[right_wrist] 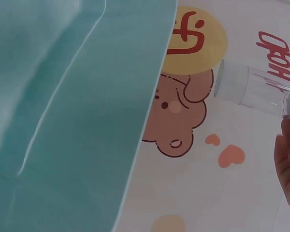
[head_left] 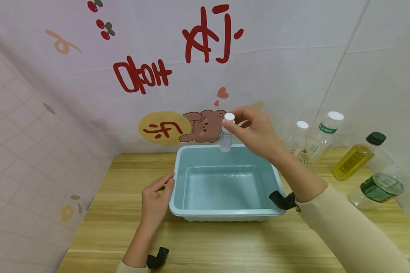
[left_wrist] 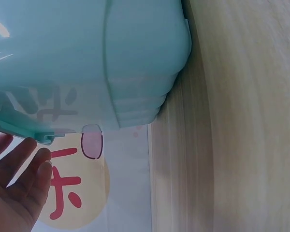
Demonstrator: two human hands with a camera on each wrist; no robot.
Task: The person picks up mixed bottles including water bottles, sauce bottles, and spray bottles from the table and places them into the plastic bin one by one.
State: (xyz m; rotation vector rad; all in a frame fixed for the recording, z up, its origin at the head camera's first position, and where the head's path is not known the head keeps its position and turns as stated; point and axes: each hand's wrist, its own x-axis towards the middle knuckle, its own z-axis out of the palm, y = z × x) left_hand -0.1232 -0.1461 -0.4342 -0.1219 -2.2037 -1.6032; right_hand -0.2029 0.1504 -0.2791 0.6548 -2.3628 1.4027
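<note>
My right hand (head_left: 256, 131) pinches a small clear bottle (head_left: 225, 141) by its white cap (head_left: 229, 117). The bottle hangs upright over the far rim of a light blue plastic basin (head_left: 208, 213). In the right wrist view the bottle (right_wrist: 266, 92) lies sideways across the picture, the fingers (right_wrist: 289, 150) at its cap end. At the basin's left side, my left hand (head_left: 155, 197) touches the rim with its fingertips. The left wrist view shows those fingers (left_wrist: 26, 169) loosely extended at the rim's underside. Clear water appears to cover the basin floor.
To the right stand a clear bottle with a white cap (head_left: 302, 125), a larger green-labelled one (head_left: 322, 138), a yellow oil bottle (head_left: 353, 161) and a big clear bottle (head_left: 379, 189). A printed cloth (head_left: 276, 76) hangs behind the wooden table (head_left: 123, 174).
</note>
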